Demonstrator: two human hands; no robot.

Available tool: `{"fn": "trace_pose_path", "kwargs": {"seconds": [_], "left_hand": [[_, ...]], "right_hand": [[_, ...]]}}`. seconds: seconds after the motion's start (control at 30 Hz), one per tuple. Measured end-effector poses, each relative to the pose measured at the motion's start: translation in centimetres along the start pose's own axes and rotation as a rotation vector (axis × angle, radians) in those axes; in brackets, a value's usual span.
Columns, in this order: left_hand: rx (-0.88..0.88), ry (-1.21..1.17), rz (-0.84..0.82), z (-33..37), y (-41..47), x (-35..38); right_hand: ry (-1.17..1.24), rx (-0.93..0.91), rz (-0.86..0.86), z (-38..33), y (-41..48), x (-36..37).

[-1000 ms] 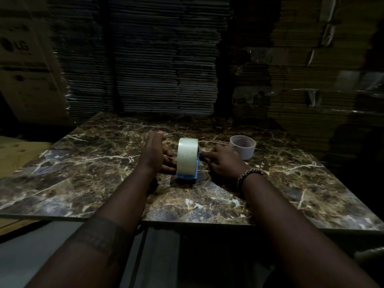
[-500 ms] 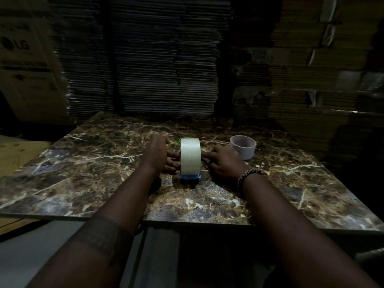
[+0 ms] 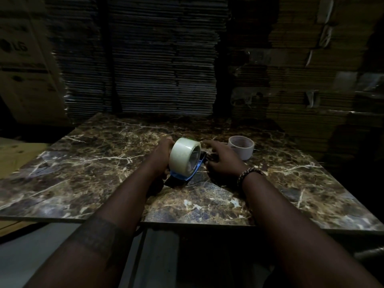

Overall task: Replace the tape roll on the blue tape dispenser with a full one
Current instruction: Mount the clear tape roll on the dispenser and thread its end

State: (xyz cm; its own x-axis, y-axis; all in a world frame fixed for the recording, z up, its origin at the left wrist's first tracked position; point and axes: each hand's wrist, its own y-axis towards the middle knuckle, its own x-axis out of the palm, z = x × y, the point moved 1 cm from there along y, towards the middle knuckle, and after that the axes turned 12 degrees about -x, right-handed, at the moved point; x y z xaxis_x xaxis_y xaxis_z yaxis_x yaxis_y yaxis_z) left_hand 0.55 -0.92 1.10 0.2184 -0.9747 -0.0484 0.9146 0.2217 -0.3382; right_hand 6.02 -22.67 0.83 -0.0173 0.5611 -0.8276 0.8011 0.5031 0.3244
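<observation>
A full roll of clear tape (image 3: 182,155) sits mounted on the blue tape dispenser (image 3: 192,171), which is tilted to the right above the marble table (image 3: 83,163). My left hand (image 3: 161,156) grips the roll and dispenser from the left side. On the dispenser's right side, my right hand (image 3: 220,161) has its fingers spread and its fingertips touch the blue frame. The nearly spent tape core (image 3: 241,146) stands on the table just behind my right hand.
Tall stacks of flattened cardboard (image 3: 145,59) rise right behind the table. A printed carton (image 3: 22,65) stands at the left. The table's front edge (image 3: 187,222) runs below my forearms, with the floor beneath.
The dispenser with its roll has tilted from upright to leaning right and lifted a little. My right hand's fingers have spread and shifted along the dispenser's side.
</observation>
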Motion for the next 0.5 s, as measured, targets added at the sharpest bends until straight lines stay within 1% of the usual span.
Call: {"fn": "trace_pose_path", "kwargs": {"seconds": [0.07, 0.13, 0.2, 0.3, 0.4, 0.5], "left_hand": [[-0.014, -0.001, -0.009, -0.1, 0.2, 0.0], [0.003, -0.022, -0.042, -0.1, 0.4, 0.1], [0.008, -0.027, -0.041, -0.3, 0.8, 0.1], [0.024, -0.031, -0.045, -0.6, 1.3, 0.1], [0.007, -0.036, -0.051, -0.3, 1.2, 0.1], [0.067, 0.043, -0.009, 0.1, 0.8, -0.2]], "right_hand": [[0.075, 0.004, -0.028, -0.2, 0.3, -0.1], [0.236, 0.027, -0.058, -0.5, 0.5, -0.1], [0.37, 0.036, -0.084, -0.7, 0.8, 0.0], [0.445, 0.0, -0.116, -0.6, 1.2, 0.4], [0.545, 0.034, -0.131, -0.5, 1.1, 0.2], [0.615, 0.066, -0.125, -0.7, 0.8, 0.1]]}}
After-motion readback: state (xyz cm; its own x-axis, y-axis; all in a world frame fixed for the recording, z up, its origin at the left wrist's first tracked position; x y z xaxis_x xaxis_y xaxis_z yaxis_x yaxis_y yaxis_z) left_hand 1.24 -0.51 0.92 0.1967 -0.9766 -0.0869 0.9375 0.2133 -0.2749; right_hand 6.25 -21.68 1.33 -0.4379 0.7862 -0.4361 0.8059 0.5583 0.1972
